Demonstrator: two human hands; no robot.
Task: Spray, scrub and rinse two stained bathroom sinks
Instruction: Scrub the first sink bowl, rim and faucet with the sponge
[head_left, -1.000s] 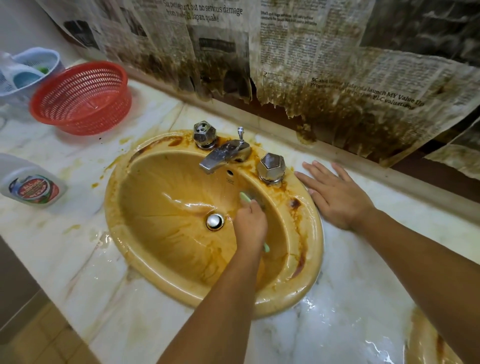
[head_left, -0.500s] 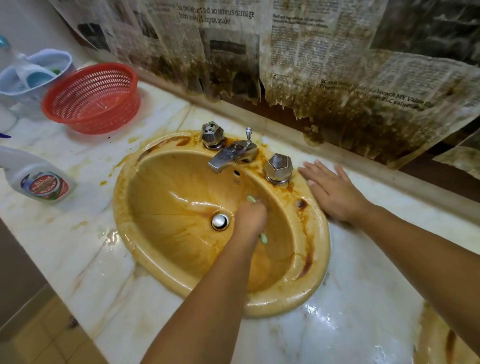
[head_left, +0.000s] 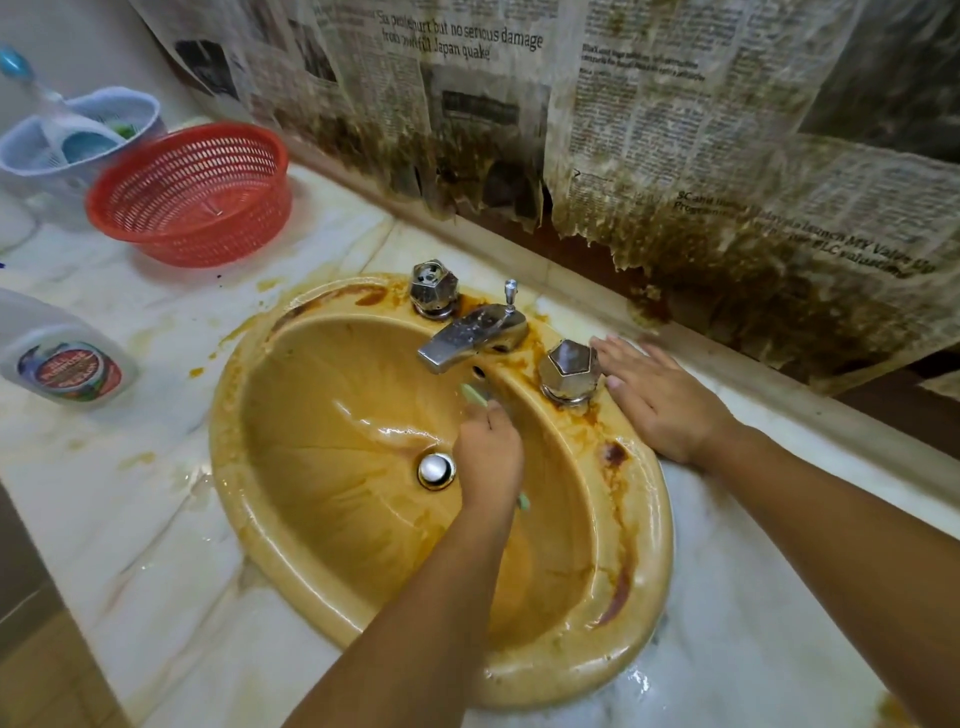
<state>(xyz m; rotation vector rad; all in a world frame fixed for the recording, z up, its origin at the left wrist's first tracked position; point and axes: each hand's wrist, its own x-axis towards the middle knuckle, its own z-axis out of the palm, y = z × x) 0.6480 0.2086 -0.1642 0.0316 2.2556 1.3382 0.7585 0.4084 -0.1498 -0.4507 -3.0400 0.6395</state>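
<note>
**Hands.** My left hand (head_left: 488, 457) is closed round the handle of a green brush (head_left: 474, 396). My curled fingers are hidden under the hand. The head end of the brush sticks out toward the spout (head_left: 452, 348), and the tail end shows at the wrist side. The brush is pressed against the back wall of the bowl, below the spout. My right hand (head_left: 660, 400) holds nothing. Its fingers are straight and spread, palm down on the back of the sink and the counter (head_left: 156, 545), just beside the right tap knob (head_left: 569, 369).

**Sink.** The sink (head_left: 228, 415) is set into the counter directly in front of me. The bowl is wet and glossy, with thin brown streaks running toward the drain (head_left: 436, 470).

**Progress, as judged.**
1. Spray: probably complete for this sink. The spray bottle (head_left: 62, 364) lies set aside at the left, well apart from the bowl.
2. Scrub: in hand but not finished. Dark brown stains remain on the right rim, on the back-left rim and round both tap bases.
3. Rinse: not yet begun. No water leaves the spout.
4. Second sink: not plainly in view, so I cannot tell its condition.

Overall I judge the task less than half done.
</note>
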